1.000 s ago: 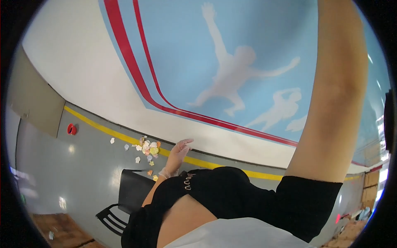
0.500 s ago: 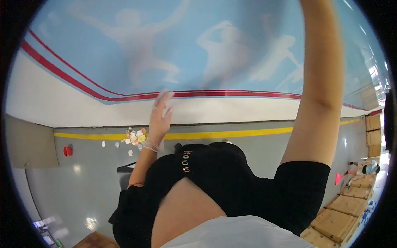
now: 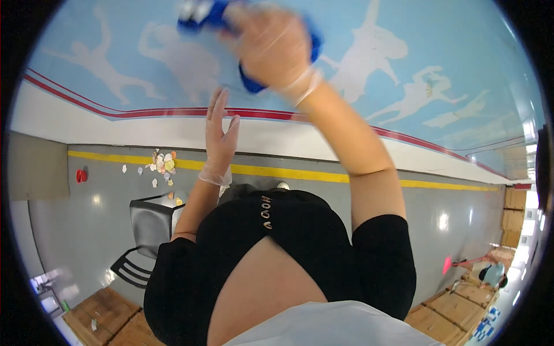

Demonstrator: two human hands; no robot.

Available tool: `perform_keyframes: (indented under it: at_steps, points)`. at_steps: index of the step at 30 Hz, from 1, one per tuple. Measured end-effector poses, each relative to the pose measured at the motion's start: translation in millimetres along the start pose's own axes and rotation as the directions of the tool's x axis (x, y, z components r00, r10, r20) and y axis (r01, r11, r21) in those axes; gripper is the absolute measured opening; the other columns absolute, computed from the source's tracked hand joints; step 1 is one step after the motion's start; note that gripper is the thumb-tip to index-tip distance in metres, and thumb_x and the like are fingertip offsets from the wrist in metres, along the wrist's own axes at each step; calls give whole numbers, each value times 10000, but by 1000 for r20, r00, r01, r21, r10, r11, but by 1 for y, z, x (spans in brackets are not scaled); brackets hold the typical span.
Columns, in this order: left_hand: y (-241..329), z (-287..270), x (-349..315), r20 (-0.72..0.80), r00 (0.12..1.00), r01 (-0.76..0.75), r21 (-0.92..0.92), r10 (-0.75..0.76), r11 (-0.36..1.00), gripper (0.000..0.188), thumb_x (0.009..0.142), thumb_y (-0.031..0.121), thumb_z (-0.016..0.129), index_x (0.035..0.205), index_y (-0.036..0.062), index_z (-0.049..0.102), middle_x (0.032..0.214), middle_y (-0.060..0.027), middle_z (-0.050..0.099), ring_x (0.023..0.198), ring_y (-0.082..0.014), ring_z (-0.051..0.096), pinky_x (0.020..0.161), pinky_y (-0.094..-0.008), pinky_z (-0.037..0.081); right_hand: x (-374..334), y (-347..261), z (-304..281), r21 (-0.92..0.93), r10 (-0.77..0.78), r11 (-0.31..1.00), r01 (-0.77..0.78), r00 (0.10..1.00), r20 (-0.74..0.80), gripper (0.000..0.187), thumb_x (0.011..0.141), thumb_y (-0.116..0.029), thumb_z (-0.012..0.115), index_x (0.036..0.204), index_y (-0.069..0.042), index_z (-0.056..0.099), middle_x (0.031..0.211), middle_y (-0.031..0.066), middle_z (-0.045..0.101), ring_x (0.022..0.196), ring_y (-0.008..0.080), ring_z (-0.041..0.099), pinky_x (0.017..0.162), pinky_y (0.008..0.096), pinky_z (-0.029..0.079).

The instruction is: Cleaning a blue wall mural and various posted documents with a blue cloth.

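Right hand [image 3: 274, 49] is gripping a blue object [image 3: 251, 82] above the red stripe [image 3: 271, 115]

The blue object is showing deep, saturated blue, with a whitish, silvery patch at its far left end. Motion is blurring its outline, and the clasping fingers are hiding its middle, so its exact kind is staying unclear. It is sitting above the red stripe, in front of the pale-blue mural [image 3: 427, 98]. The left hand [image 3: 221, 130], also wearing a clear glove, is holding nothing: its fingers are extending upward, overlapping the red stripe, well apart from the other hand. Whether it is touching the wall, I cannot tell. Below the red stripe, to the left, pale and orange scraps [image 3: 164, 163] are lying near a black chair [image 3: 150, 222].
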State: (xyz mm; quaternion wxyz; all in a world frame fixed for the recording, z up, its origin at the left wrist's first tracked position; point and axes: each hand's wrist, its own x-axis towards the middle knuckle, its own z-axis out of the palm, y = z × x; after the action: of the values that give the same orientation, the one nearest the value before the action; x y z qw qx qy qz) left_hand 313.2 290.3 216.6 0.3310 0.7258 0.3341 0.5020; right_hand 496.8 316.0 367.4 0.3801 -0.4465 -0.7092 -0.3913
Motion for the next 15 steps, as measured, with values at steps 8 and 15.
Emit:
perform_keyframes:
  at_steps: [8, 15]
  points:
    - [-5, 25, -28, 87, 995, 32, 110, -41, 993, 218, 890, -12, 611, 1095, 59, 625, 1127, -81, 628, 1051, -244, 591, 839, -339, 485, -153, -8, 8, 66, -309, 945, 321, 804, 508, 140, 819, -271, 646, 938, -246, 715, 1154, -41, 567, 959, 183, 540, 757, 317, 460]
    - [-5, 39, -19, 157, 987, -42, 94, 27, 995, 200, 894, 0, 613, 1077, 76, 642, 1097, -79, 648, 1047, -252, 600, 848, -351, 483, -119, 89, -89, -156, -128, 978, 141, 988, 89, 127, 748, -282, 708, 875, -274, 707, 1195, -45, 620, 985, 221, 578, 748, 402, 441]
